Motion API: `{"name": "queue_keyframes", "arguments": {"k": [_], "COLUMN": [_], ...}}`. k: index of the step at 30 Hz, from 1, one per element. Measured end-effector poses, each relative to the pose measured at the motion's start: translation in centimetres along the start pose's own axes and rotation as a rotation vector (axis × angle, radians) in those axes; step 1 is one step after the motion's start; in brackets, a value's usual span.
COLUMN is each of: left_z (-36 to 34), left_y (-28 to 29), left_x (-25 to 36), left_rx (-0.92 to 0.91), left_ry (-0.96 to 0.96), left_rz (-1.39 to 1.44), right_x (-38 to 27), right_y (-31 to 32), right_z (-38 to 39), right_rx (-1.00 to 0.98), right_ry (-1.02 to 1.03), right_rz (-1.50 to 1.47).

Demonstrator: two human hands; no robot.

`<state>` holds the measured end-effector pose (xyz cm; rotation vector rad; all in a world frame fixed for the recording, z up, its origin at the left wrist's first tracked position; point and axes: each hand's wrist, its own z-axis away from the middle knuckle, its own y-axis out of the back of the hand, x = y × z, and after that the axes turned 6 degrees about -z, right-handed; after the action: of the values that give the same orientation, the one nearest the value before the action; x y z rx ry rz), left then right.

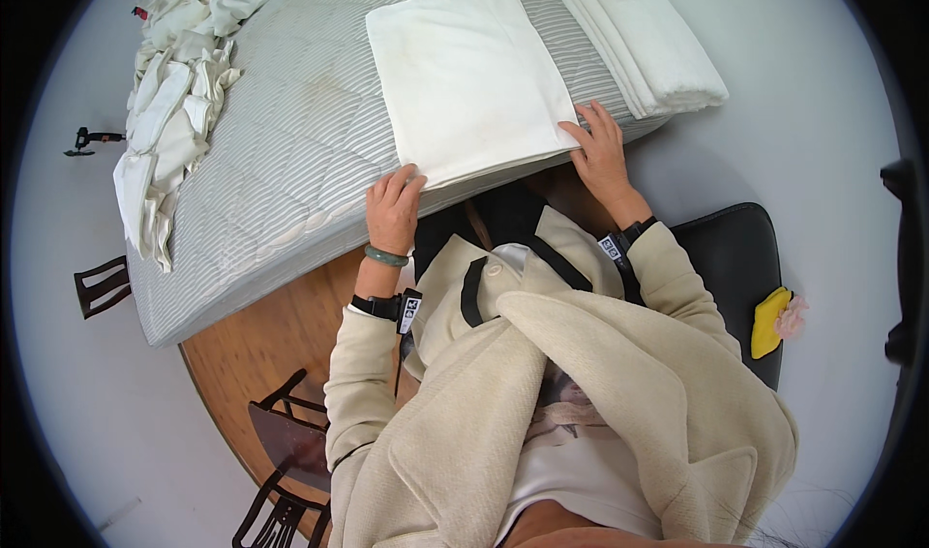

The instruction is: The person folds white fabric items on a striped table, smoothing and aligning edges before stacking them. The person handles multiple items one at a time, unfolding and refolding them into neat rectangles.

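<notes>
A folded white cloth [469, 74], roughly rectangular, lies flat near the front edge of a striped mattress [290, 151]. My left hand [392, 209] is closed at the cloth's near left corner, fingertips bent over its edge. At the near right corner is my right hand [602, 156], its thumb on top of the cloth and its fingers curved along the right side. The layers at the near edge lie between my two hands. What my fingertips do beneath the cloth is hidden.
A thick folded white stack [644, 45] lies right of the cloth. Crumpled white fabric pieces [179, 103] are heaped along the mattress's left side. A black seat [740, 248] holds a yellow cloth [770, 323] and something pink. Dark wooden chairs [290, 432] stand lower left.
</notes>
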<state>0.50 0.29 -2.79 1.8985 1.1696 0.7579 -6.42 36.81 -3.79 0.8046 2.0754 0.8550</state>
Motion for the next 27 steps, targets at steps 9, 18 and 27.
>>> {"name": "queue_keyframes", "arguments": {"k": [9,18,27], "left_z": [-0.9,-0.4,-5.3], "left_y": [1.4,8.5,8.9], "left_x": [0.7,3.0,0.9], "left_rx": [0.067,0.172,0.304], "left_ry": [0.057,0.278,0.533], "left_rz": [0.227,0.481,0.731], "right_x": [-1.4,-4.5,-5.7], "right_y": [2.7,7.7,6.6], "right_z": [-1.7,-1.6,-7.2], "right_rx": [0.035,0.051,0.121], "right_ry": [0.045,-0.017,-0.306], "right_rz": [-0.179,-0.448,-0.891]}}
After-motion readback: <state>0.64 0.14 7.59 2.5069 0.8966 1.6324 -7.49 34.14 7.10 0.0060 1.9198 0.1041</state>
